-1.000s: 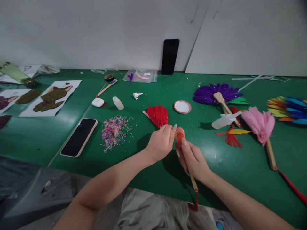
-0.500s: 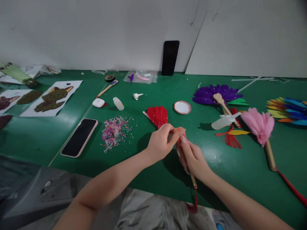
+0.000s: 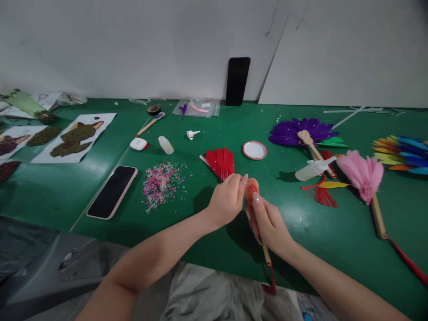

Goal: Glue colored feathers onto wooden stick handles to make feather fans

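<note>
My right hand [image 3: 271, 223] is wrapped round a wooden handle [image 3: 266, 255] with a red tassel [image 3: 271, 285] hanging from its lower end. The rounded head [image 3: 252, 189] of this piece is reddish and shows above my right fingers. My left hand [image 3: 227, 199] is closed at the left side of that head; whatever lies between its fingers is hidden. Just beyond my left hand, red feathers [image 3: 220, 162] lie fanned on the green table [image 3: 207, 249]. A white lid with a red rim [image 3: 254, 150] lies behind my hands.
On the left are a phone [image 3: 112, 192], colourful bits [image 3: 161, 183], a small bottle [image 3: 166, 145] and a white case [image 3: 138, 143]. A dropper bottle [image 3: 312, 169], a purple feather fan [image 3: 287, 132] and a pink one [image 3: 360, 171] lie right. Another phone [image 3: 237, 81] leans on the wall.
My left hand has drawn slightly left, its fingertips off the front of the rounded head, so more of the reddish surface shows. My right hand still holds the handle, which is tilted slightly differently.
</note>
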Tool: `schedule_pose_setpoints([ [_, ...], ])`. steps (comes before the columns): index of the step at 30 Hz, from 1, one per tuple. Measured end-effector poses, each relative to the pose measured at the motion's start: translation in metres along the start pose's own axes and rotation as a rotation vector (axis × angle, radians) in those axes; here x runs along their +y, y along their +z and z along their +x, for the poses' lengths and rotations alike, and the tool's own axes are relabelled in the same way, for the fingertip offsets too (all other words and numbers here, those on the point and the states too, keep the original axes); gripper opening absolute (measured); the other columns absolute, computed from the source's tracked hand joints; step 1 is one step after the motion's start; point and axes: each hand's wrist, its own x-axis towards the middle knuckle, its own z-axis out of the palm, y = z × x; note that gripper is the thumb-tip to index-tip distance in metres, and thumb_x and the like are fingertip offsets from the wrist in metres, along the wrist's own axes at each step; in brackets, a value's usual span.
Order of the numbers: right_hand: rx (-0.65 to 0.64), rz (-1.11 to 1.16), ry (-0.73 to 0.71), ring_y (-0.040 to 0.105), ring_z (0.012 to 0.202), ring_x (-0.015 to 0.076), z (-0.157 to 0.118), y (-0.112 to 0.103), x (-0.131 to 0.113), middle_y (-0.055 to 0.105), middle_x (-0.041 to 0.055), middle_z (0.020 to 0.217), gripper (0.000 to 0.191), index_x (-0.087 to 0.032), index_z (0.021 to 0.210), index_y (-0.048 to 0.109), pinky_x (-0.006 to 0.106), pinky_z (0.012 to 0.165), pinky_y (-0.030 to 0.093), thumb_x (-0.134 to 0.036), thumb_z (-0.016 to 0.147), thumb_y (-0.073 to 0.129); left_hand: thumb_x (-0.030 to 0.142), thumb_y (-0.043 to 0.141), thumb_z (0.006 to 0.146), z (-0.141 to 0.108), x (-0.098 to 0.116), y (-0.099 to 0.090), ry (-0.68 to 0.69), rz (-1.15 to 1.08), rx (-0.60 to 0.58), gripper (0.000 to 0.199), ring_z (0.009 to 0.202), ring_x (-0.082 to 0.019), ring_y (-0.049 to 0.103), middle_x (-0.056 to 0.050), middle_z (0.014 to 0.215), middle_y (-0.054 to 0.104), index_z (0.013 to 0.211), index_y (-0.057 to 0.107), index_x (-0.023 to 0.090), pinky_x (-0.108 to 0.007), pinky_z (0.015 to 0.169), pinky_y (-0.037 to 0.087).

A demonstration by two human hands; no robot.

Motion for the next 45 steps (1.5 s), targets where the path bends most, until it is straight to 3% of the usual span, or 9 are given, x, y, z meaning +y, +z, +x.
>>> schedule_pose_setpoints([
  [7,0.099,-0.111,-0.036,0.037,0.033,0.0065,0.004,-0.001,0.004,0.039,-0.0070,0.040,0.044,-0.020,0.063,0.044,0.019,0.034,0.028,-0.049,0.094,0.031,0.023,0.031,0.094,0.005,-0.005,0.001,0.181,0.341,0.050,0.032,0.054,-0.013,0.050,0.000,0.057,0.051,0.065,0.045,0.018,-0.027,0.053,0.036],
  [17,0.137,-0.349,-0.175,0.039,0.042,0.0093,0.009,-0.010,0.003,0.042,-0.0045,0.047,0.041,-0.020,0.062,0.044,0.023,0.042,0.030,-0.043,0.094,0.032,0.017,0.028,0.093,0.006,-0.002,-0.006,0.291,0.432,0.075,0.034,0.053,-0.014,0.047,-0.001,0.057,0.049,0.064,0.046,0.017,-0.026,0.053,0.036],
  [23,0.421,-0.305,-0.148,0.039,0.042,0.0097,0.024,-0.027,0.003,0.042,-0.0050,0.048,0.039,-0.021,0.064,0.043,0.023,0.042,0.031,-0.049,0.091,0.037,0.015,0.035,0.090,-0.012,0.023,-0.003,0.585,0.250,0.058,0.034,0.051,-0.012,0.041,0.002,0.050,0.041,0.057,0.042,0.019,-0.028,0.049,0.029],
  [25,0.315,-0.276,-0.153,0.040,0.040,0.0090,0.023,-0.026,0.002,0.043,-0.0054,0.046,0.041,-0.020,0.063,0.044,0.022,0.040,0.031,-0.050,0.091,0.037,0.016,0.033,0.091,-0.008,0.019,-0.010,0.496,0.143,0.051,0.034,0.051,-0.011,0.041,0.002,0.052,0.042,0.058,0.043,0.019,-0.026,0.051,0.031],
  [28,0.101,-0.131,-0.095,0.037,0.030,0.0081,0.018,-0.022,-0.003,0.040,-0.0078,0.037,0.041,-0.020,0.067,0.047,0.020,0.033,0.028,-0.051,0.091,0.035,0.020,0.044,0.089,0.010,0.001,-0.028,0.185,-0.006,0.181,0.029,0.050,-0.008,0.040,0.004,0.055,0.044,0.061,0.045,0.018,-0.022,0.051,0.032],
  [31,0.053,0.064,-0.055,0.040,0.026,0.0093,0.017,-0.022,-0.008,0.042,-0.0085,0.034,0.038,-0.020,0.073,0.050,0.020,0.030,0.032,-0.051,0.091,0.037,0.026,0.056,0.083,0.029,-0.018,-0.046,0.019,-0.021,0.264,0.032,0.049,-0.008,0.034,0.006,0.052,0.034,0.057,0.041,0.018,-0.022,0.050,0.031],
  [38,-0.055,0.138,-0.035,0.047,0.030,0.0097,0.019,-0.026,-0.011,0.049,-0.0076,0.039,0.029,-0.016,0.086,0.056,0.020,0.032,0.038,-0.044,0.087,0.050,0.038,0.048,0.085,0.044,-0.051,-0.088,-0.279,0.285,-0.012,0.045,0.043,-0.010,0.027,0.005,0.044,0.027,0.050,0.029,0.019,-0.027,0.048,0.021],
  [42,-0.098,0.166,-0.033,0.050,0.032,0.0100,0.018,-0.026,-0.012,0.052,-0.0079,0.041,0.028,-0.015,0.101,0.054,0.021,0.035,0.041,-0.039,0.087,0.051,0.043,0.060,0.073,0.045,-0.073,-0.117,-0.572,0.363,-0.470,0.037,0.045,-0.012,0.040,0.002,0.047,0.045,0.051,0.042,0.019,-0.026,0.048,0.025],
  [45,-0.113,0.200,-0.035,0.049,0.030,0.0106,0.019,-0.026,-0.012,0.052,-0.0093,0.041,0.029,-0.017,0.106,0.049,0.021,0.034,0.042,-0.038,0.087,0.052,0.048,0.064,0.067,0.042,-0.084,-0.134,-0.643,0.312,-0.646,0.034,0.048,-0.013,0.044,0.001,0.053,0.052,0.056,0.048,0.019,-0.025,0.048,0.028],
])
